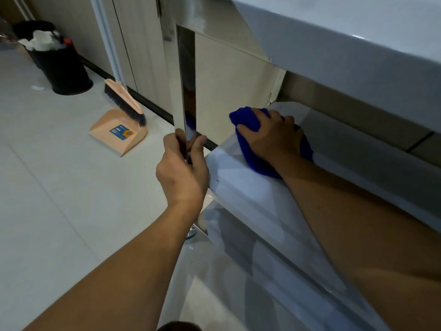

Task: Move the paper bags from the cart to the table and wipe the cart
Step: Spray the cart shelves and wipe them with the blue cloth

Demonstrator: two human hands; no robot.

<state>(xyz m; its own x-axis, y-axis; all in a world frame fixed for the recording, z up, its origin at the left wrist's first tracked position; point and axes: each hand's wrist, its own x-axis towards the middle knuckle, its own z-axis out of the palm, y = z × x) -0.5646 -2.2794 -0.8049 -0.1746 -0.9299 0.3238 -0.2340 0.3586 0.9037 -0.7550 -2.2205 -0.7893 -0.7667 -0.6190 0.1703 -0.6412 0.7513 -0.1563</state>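
Steel cart shelf (238,187), right hand (272,137) presses blue cloth (245,130), left hand (183,170) grips post (185,91)

shiny steel cart (250,211), crumpled blue cloth (248,137) on its lower shelf

A black round waste bin (62,68), stuffed with white paper, stands on the pale tiled floor (59,187). Nearby, a peach plastic dustpan (117,132) holds a black-bristled peach brush (124,101) against beige cabinet doors (143,44).
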